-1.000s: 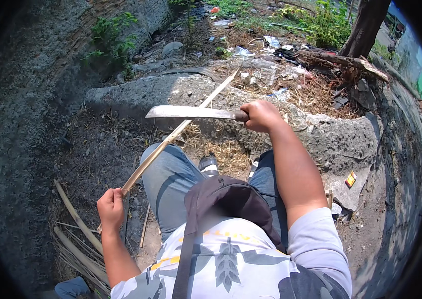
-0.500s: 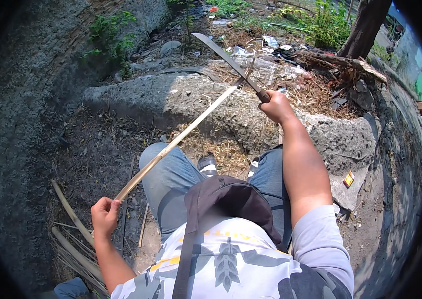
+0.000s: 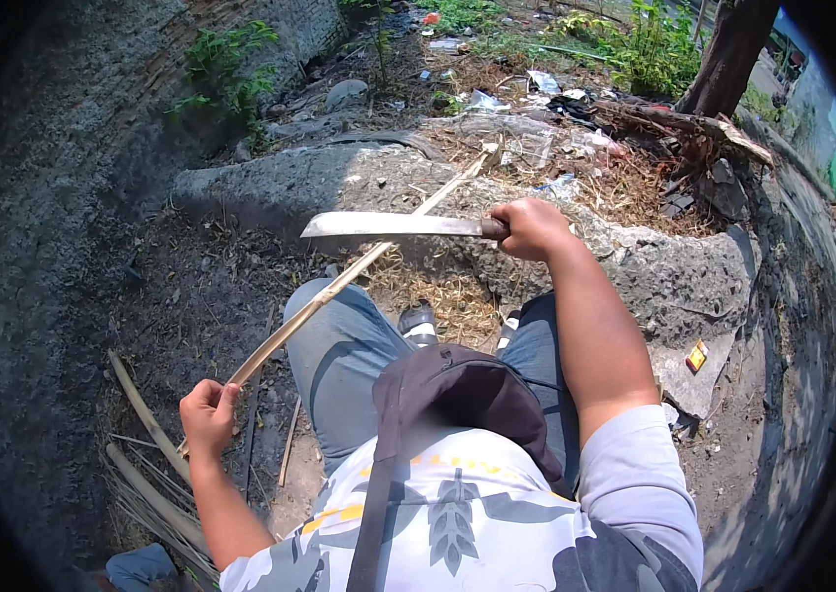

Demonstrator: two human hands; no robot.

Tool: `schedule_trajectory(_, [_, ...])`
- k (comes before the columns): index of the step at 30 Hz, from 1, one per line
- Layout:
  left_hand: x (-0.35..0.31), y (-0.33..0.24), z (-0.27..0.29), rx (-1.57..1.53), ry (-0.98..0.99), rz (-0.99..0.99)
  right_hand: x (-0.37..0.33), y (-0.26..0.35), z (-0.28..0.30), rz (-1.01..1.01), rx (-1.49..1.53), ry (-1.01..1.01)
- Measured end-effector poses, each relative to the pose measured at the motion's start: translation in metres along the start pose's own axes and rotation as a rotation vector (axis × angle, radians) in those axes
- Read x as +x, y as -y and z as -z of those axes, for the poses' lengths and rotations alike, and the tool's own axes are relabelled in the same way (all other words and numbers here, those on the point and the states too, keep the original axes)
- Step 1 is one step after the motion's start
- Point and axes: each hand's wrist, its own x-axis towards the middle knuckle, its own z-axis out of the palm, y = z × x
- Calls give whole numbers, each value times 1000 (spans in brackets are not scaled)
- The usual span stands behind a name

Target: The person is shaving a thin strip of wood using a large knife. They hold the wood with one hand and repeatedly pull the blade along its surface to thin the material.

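Your left hand (image 3: 207, 414) has its fingers closed around the low end of the long thin pale bamboo strip (image 3: 339, 286), which slants up over your left knee to the rough grey concrete slab (image 3: 635, 266). Your right hand (image 3: 531, 227) grips the dark handle of the flat steel machete (image 3: 388, 225), whose blade lies across the strip. A small orange and red carton (image 3: 697, 356) lies on the broken slab at the right, and dry bamboo stalks (image 3: 146, 464) lie on the dirt beside your left hand.

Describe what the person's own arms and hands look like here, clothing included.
Both forearms are bare, and the left hand and right hand wear no gloves, rings or watch that can be made out. The right arm has a short light-grey sleeve ending above the elbow. The shirt is white and grey with a dark leaf pattern and yellow marks. The left sleeve is barely visible.
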Motion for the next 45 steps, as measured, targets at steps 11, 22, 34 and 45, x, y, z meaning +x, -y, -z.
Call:
schedule_trajectory(11, [0,1,14,-90,109,16,14,-25,-16,-368,129,-377])
schedule_trajectory(22, [-8,33,-8,-272,428,231,23,-25,-22,-265,-73,-730])
schedule_trajectory(34, [-4,4,-22,-272,296,87,12,4,-21,228,-36,-413])
schedule_trajectory(45, [1,-35,27,59,154,-53,17,-28,-13,-421,180,-383])
